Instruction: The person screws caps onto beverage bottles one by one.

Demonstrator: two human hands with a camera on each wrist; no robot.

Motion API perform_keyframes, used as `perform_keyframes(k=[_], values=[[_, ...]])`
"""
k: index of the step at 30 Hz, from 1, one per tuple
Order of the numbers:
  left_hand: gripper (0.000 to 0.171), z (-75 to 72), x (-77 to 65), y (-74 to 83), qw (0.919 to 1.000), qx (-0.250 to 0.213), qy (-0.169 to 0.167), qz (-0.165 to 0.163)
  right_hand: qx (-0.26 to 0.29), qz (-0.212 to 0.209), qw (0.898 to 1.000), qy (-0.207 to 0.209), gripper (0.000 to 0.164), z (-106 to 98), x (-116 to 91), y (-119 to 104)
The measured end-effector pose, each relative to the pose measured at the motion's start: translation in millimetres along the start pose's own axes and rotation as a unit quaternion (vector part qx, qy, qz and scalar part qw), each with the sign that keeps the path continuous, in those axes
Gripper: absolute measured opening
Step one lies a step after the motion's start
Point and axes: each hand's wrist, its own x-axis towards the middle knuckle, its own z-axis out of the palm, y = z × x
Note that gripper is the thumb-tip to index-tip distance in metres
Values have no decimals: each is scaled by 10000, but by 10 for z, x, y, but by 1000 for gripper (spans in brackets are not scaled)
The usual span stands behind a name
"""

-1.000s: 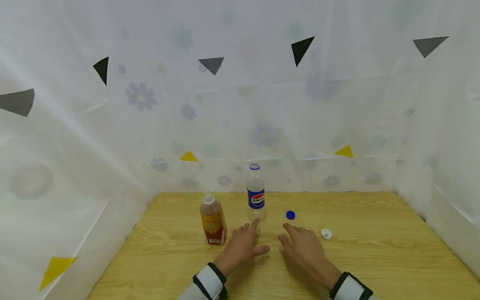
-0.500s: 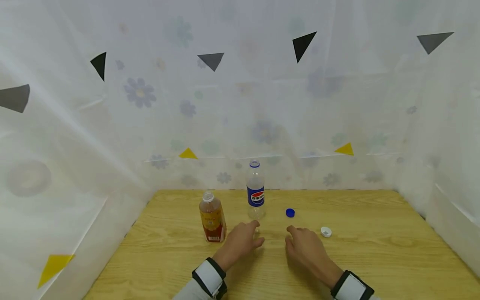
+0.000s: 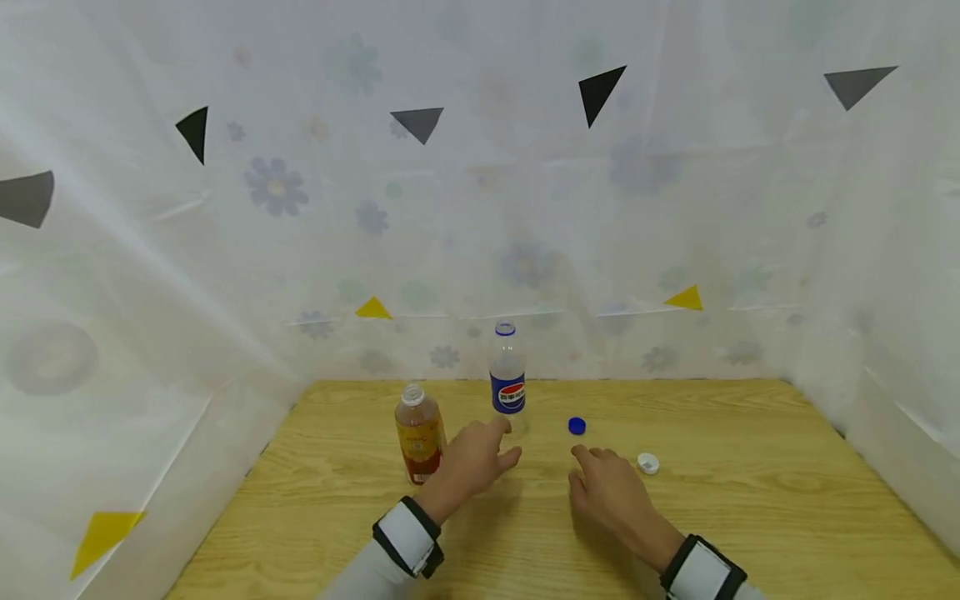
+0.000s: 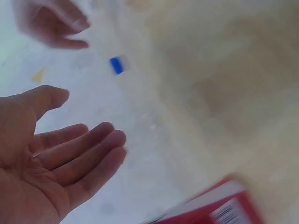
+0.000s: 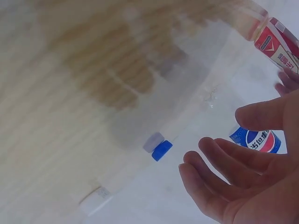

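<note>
My left hand (image 3: 468, 462) is over the table with its thumb spread from loosely extended fingers, and it holds nothing. It stands just in front of a clear cola bottle (image 3: 508, 392) with a blue label, hiding part of its base. On its left a bottle of amber drink (image 3: 418, 437) with an orange and red label stands upright, partly behind that hand. Both bottles are uncapped. Relaxed and without any object, my right hand (image 3: 611, 500) is near a blue bottle cap (image 3: 577, 426) and a white bottle cap (image 3: 648, 463). The right wrist view shows its fingers (image 5: 219, 168) slightly bent.
The wood-grain table (image 3: 750, 500) reaches back to a pale flowered sheet (image 3: 487, 208), which also closes off both sides. Black, grey and yellow triangles are stuck on it.
My left hand has drawn its fingers in a little, then risen and shifted left toward the amber bottle. The right hand has barely moved. Bottles and caps stay in place.
</note>
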Motion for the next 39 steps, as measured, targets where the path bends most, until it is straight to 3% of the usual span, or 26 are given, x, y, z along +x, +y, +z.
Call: perform_keyframes(k=[4, 7, 11, 15, 17, 20, 26, 31, 39], values=[[28, -362, 69, 33, 9956, -94, 930, 53, 48, -4, 10000, -75, 28, -26, 31, -20], [29, -637, 91, 13, 9828, -331, 1814, -148, 44, -44, 10000, -76, 29, -30, 51, -32], [30, -902, 68, -109, 9508, -974, 2921, -354, -13, -108, 9999, -36, 29, -26, 66, -39], [34, -973, -19, -287, 9162, -1605, 3626, -579, -5, -97, 9999, -65, 29, -26, 62, -46], [40, -943, -76, -368, 9040, -1974, 3702, -823, 13, -78, 9999, -106, 28, -30, 57, -49], [51, -837, -143, -486, 8921, -2422, 3632, -1162, 26, -32, 9999, -164, 28, -32, 47, -48], [69, -550, -236, -624, 8798, -2777, 3468, -1688, -32, -18, 9998, -206, 28, -13, 31, -30], [79, -302, -286, -673, 8782, -2828, 3326, -1953, -20, -49, 9999, -134, 25, -5, 43, -22], [83, -71, -362, -735, 8909, -2822, 2863, -2114, 57, -49, 9998, -180, 21, -15, 49, -29]])
